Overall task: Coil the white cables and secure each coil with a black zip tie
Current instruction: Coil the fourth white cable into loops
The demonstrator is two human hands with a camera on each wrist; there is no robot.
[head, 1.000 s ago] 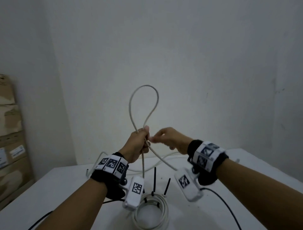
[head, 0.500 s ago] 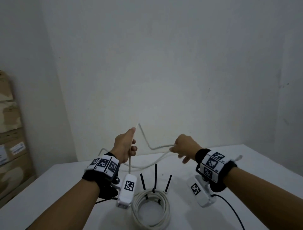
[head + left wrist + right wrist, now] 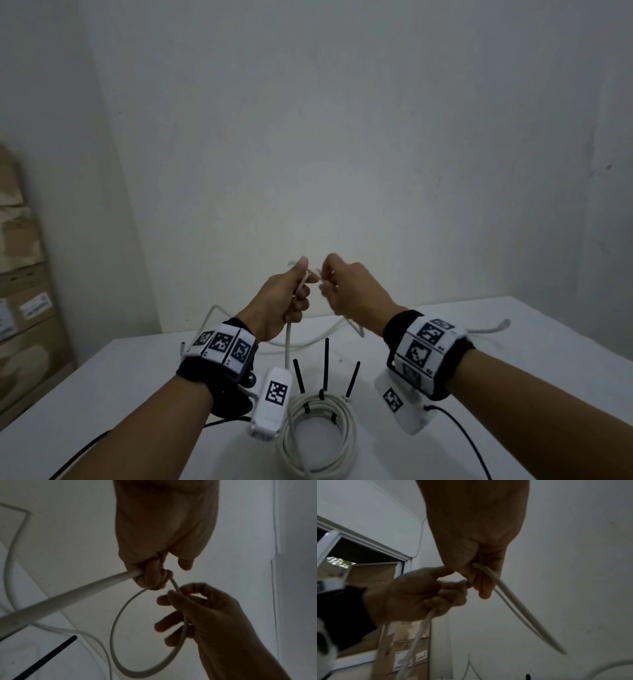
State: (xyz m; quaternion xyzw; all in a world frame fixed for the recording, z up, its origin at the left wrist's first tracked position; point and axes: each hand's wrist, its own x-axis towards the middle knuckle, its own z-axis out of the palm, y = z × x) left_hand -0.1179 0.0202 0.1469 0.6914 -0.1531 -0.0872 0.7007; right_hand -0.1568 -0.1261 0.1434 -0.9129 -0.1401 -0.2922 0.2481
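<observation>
I'm coiling the second cable (image 3: 288, 342), mid-frame above the table (image 3: 513, 377): left hand (image 3: 286, 303) grips it, right hand (image 3: 349, 291) pinches a loop. Next, I'd judge, gather another loop beside it.

Coiled cable (image 3: 317, 435) cut off at btm edge; boxes (image 3: 24, 308) labels unreadable.
</observation>
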